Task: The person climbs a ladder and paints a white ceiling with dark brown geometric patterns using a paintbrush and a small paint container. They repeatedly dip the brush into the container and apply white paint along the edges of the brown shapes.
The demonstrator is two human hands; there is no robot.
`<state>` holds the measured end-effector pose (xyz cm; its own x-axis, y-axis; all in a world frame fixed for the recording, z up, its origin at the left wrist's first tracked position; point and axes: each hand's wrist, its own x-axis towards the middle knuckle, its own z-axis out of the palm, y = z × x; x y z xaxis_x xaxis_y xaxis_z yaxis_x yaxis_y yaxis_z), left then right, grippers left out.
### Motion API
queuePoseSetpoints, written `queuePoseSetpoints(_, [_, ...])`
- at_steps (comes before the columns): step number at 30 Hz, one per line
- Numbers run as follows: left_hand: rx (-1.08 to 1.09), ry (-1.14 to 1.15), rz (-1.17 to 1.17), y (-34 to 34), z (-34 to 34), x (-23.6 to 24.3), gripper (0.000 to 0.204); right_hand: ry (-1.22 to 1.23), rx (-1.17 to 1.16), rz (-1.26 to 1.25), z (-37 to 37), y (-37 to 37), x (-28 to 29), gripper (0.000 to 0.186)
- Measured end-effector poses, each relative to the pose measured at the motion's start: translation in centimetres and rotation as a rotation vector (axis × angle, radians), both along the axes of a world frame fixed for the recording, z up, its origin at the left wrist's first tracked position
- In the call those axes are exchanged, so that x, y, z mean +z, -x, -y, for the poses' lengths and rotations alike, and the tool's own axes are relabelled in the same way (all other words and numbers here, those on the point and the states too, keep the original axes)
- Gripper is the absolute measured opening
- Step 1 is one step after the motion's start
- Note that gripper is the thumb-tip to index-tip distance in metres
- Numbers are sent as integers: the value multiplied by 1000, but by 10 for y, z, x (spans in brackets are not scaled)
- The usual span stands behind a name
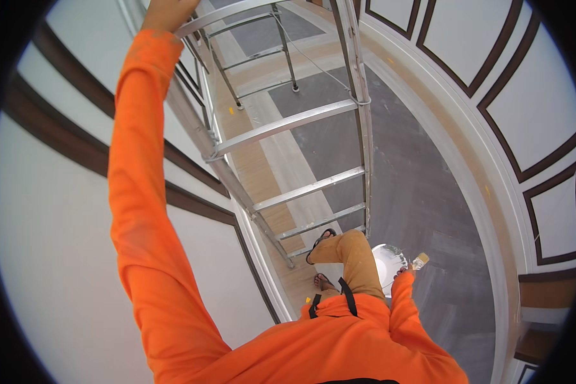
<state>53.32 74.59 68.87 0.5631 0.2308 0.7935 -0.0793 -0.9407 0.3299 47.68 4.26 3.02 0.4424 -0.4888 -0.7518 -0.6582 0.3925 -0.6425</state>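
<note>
My left hand (168, 14) reaches up to an aluminium stepladder (288, 126) and is closed on its upper part, with the fingertips partly cut off by the picture's edge. Low at my right side, my right hand (404, 272) is closed on a paintbrush (421, 260) with pale bristles pointing outward. Right beside that hand is a white paint bucket (383, 259) with whitish stuff inside; whether the same fingers also hold it I cannot tell. One sandalled foot (325, 237) is at a low rung, while the other foot (323, 281) is lower, beside the ladder.
A white wall (64, 211) with dark brown moulding stands close on the left. Another panelled wall (467, 38) curves along the right. Grey covering (422, 185) lies over part of the wooden floor. A cord (313, 61) runs between the ladder's two sides.
</note>
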Motion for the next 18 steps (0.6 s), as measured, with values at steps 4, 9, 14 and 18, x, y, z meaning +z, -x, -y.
queuePoseSetpoints(4, [405, 414, -690, -44, -60, -15, 66, 2, -78, -54, -38, -1, 4, 24])
queuePoseSetpoints(9, [469, -27, -620, -22, -40, -15, 74, -45, -132, -61, -1, 13, -39, 41])
queuePoseSetpoints(14, [607, 7, -424, -20, -1, -26, 50, -19, -141, -71, -34, -6, 16, 41])
queuePoseSetpoints(18, [540, -89, -321, -19, -7, -40, 45, 26, -57, -76, -61, -46, 71, 41])
